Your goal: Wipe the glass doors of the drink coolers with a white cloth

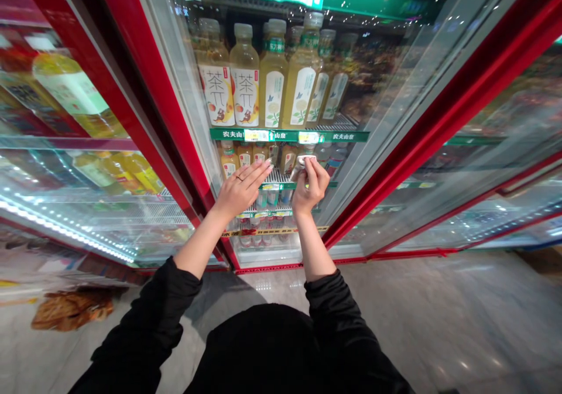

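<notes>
My left hand [244, 188] has its fingers stretched out together and a ring on one of them. It is in front of the second shelf's small bottles [246, 155]; whether it touches glass, I cannot tell. To its right, my right hand [311, 183] pinches a small white piece [299, 165] between thumb and fingers; its exact kind is unclear. Both hands are before a red-framed drinks cooler [351, 221]. Above them, upright bottles of pale yellow tea [274, 86] line a shelf, with white-labelled tea bottles [246, 89] at the left.
Green shelf strips [228, 135] carry price tags [257, 136]. A red frame post [153, 72] rises on the left, and a diagonal red frame bar [421, 119] runs on the right. Another cooler section with bottles [74, 84] stands at left. Below is a grey tiled floor [439, 318].
</notes>
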### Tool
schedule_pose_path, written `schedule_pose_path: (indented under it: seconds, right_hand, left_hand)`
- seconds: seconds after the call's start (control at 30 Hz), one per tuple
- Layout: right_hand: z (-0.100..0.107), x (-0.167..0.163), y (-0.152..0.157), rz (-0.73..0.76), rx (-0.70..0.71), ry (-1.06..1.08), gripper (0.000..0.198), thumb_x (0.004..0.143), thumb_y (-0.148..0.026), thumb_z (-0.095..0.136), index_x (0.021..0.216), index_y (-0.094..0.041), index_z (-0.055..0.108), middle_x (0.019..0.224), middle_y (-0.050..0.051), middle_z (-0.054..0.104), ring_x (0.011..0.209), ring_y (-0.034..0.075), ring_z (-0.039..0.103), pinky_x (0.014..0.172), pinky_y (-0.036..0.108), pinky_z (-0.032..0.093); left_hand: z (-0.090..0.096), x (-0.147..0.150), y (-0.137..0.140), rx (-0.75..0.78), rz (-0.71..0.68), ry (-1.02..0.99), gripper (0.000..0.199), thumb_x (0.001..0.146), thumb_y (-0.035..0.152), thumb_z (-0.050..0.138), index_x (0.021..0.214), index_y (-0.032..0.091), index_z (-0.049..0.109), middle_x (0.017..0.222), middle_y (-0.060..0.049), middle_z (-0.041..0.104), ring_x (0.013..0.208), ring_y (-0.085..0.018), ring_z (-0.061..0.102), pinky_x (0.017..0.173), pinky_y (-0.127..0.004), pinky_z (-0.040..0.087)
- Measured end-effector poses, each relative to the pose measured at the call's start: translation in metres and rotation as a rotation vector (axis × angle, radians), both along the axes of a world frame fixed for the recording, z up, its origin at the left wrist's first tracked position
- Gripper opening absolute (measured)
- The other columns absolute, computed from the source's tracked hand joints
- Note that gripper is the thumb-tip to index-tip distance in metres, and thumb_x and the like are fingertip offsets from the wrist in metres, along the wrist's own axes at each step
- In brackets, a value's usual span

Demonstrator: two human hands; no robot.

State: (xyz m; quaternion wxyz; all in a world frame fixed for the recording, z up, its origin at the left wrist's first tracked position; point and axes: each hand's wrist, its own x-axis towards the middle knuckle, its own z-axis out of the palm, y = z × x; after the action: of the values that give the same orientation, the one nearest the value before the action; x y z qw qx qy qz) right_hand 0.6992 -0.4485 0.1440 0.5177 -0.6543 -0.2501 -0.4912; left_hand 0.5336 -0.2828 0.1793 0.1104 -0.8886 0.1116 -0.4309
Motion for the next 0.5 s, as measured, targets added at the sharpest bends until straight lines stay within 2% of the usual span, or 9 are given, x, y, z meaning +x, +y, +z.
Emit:
schedule_pose_path:
  seconds: [0.07,0.13,0.23,0.33,0.4,0.5]
  right_hand:
    - [-0.002,0.001,-0.013,0.03,-0.062,-0.051,0.033,0.113,-0.029,0.056,0.128,-0.027,0.084,0.125,0.011,0.08,0.123,0.025,0.074,0.109,0.049,0.063]
    - [0.0,0.006,-0.023,0.044,-0.06,-0.077,0.029,0.111,-0.028,0.06,0.127,-0.027,0.085,0.123,0.01,0.081,0.119,0.024,0.075,0.106,0.047,0.064]
    - [0.011,0.014,-0.021,-0.028,0.084,-0.027,0.032,0.11,-0.026,0.059,0.13,-0.025,0.083,0.124,0.011,0.08,0.12,0.024,0.074,0.105,0.046,0.064]
    - [0.021,0.01,0.001,-0.088,0.208,0.043,0.037,0.111,-0.026,0.053,0.136,-0.024,0.08,0.129,0.013,0.077,0.126,0.026,0.071,0.109,0.048,0.062]
    - [0.021,0.002,0.013,-0.047,0.143,0.04,0.039,0.113,-0.027,0.05,0.138,-0.024,0.08,0.132,0.013,0.076,0.13,0.026,0.07,0.112,0.05,0.06]
    - [0.009,-0.008,0.012,0.015,-0.114,-0.026,0.038,0.115,-0.03,0.049,0.128,-0.026,0.084,0.128,0.011,0.08,0.128,0.025,0.072,0.114,0.049,0.061]
  left_hand:
    - [-0.001,-0.002,0.002,0.003,0.003,-0.001,0.09,0.105,0.006,0.052,0.181,0.023,0.006,0.176,-0.005,0.047,0.164,-0.02,0.046,0.143,-0.037,0.024]
    - [-0.001,-0.004,0.003,0.007,0.001,-0.006,0.091,0.104,0.006,0.053,0.181,0.023,0.006,0.176,-0.004,0.047,0.165,-0.019,0.044,0.143,-0.036,0.021]
    - [0.0,-0.009,0.007,0.018,0.01,-0.016,0.091,0.104,0.007,0.054,0.181,0.022,0.008,0.176,-0.003,0.046,0.166,-0.018,0.04,0.144,-0.034,0.017]
    - [0.002,-0.015,0.016,0.021,0.038,-0.048,0.089,0.105,0.008,0.053,0.181,0.022,0.01,0.176,-0.003,0.046,0.167,-0.017,0.038,0.145,-0.032,0.014]
    - [0.006,-0.017,0.026,0.0,0.048,-0.072,0.088,0.105,0.007,0.051,0.181,0.024,0.01,0.176,-0.002,0.045,0.167,-0.016,0.037,0.145,-0.032,0.015]
    - [0.014,-0.018,0.046,-0.051,0.024,-0.048,0.087,0.106,0.007,0.047,0.181,0.032,0.009,0.178,0.0,0.043,0.166,-0.017,0.04,0.145,-0.036,0.019]
